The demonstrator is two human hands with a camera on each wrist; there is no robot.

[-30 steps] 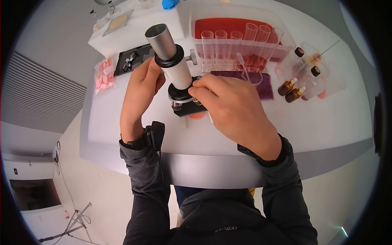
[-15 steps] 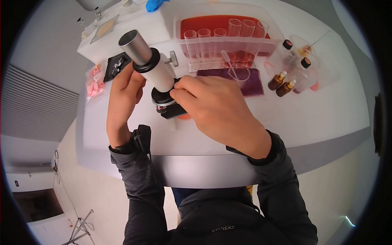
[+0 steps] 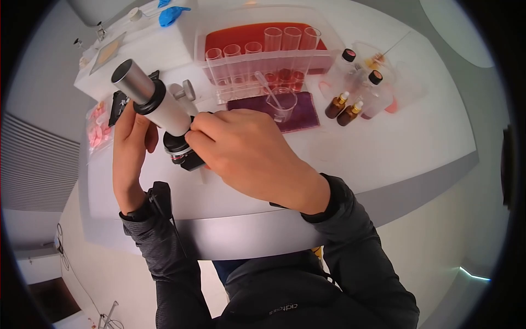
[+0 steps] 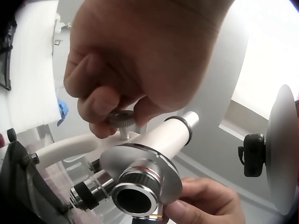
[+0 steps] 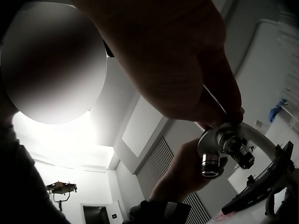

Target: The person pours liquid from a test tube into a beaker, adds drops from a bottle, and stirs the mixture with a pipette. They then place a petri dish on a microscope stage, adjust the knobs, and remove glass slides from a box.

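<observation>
A white and black microscope [image 3: 169, 117] with a silver eyepiece tube stands tilted between the hands. In the left wrist view, the left hand [image 4: 140, 60] pinches a knurled focus knob [image 4: 120, 118] on the microscope's side with curled fingers and thumb. The right hand [image 3: 249, 156] reaches across from the other side, its thumb and fingers pinching the revolving nosepiece [image 4: 117, 157] at its edge. Below the nosepiece, several objective lenses [image 4: 140, 182] point downward. The right wrist view shows the right fingertips [image 5: 236, 114] at the top of the nosepiece, with the left hand behind it.
Behind stand a rack of test tubes [image 3: 274, 41] and a plastic tub [image 3: 323, 16] of red material. A beaker [image 3: 283, 109] with a dropper rests on a purple cloth [image 3: 309, 118]. Brown dropper bottles [image 3: 336, 105] stand right; a bag of pink pieces [image 3: 98, 131] lies left.
The head view has turned, so the table, hands and microscope sit farther left in it. Both hands keep about the same places on the microscope.
</observation>
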